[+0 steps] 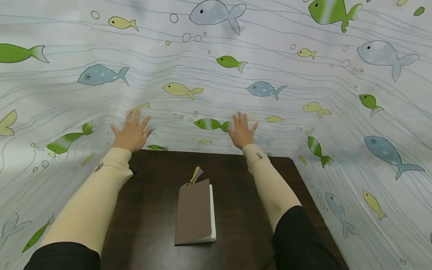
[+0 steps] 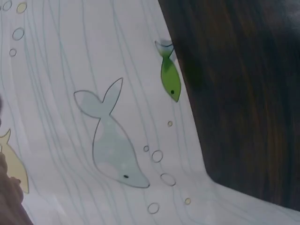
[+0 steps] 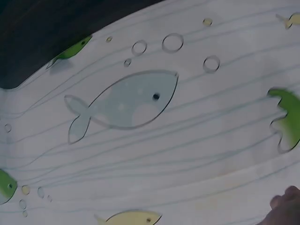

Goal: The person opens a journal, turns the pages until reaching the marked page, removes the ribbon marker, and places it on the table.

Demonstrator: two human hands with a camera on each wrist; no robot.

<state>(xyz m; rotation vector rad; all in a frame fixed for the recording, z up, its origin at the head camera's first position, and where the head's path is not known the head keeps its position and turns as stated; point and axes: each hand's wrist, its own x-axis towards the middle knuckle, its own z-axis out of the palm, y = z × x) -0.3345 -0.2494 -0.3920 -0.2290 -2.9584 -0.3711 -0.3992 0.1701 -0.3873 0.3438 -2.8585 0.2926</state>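
The fish-printed sheet (image 1: 206, 48) lies beyond the far edge of the dark table (image 1: 152, 210) and along its left and right sides. Over its far part, the left hand (image 1: 131, 132) and right hand (image 1: 242, 131) reach out well apart, fingers spread and straight, gripping nothing. Whether the palms touch the sheet cannot be told.

For good work at the sheet, such spread fingers seem apt: any contact would best be light, even and matched on both sides, since thin material would likely crease under a one-sided push. Keeping the forearms wide also looks wise, as between them, on the table's middle, lies a brown notebook (image 1: 194, 213), its pages showing along the right and yellow and purple ribbons (image 1: 195, 175) at its far end. Cream sleeves (image 1: 87, 191) cover the forearms.
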